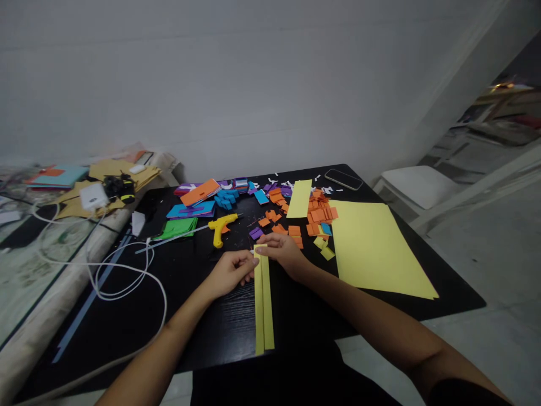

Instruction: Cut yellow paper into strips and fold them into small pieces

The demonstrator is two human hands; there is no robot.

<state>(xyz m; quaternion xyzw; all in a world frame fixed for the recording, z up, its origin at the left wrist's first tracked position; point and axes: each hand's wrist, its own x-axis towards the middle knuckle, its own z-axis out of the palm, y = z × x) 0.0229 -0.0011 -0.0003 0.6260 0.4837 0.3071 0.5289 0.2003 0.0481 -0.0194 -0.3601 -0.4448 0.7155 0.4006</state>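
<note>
A long, narrow yellow paper strip (pixel 264 304) with a lengthwise fold line lies near the front edge of the black table, pointing toward me. At its far end, my right hand (pixel 284 252) pinches the paper between thumb and fingers. My left hand (pixel 233 273) is at the strip's left edge, its fingers curled and pressed together by the paper; whatever they hold is too small to make out. Just beyond my left hand rests a yellow glue gun (pixel 218 229), its nozzle pointing right.
Large yellow sheets (pixel 376 248) lie at the right. Small orange folded pieces (pixel 320 211), a yellow rectangle (pixel 300 198) and a phone (pixel 344 179) are farther back. Green paper (pixel 177 228) and a looping white cable (pixel 163 293) are at the left.
</note>
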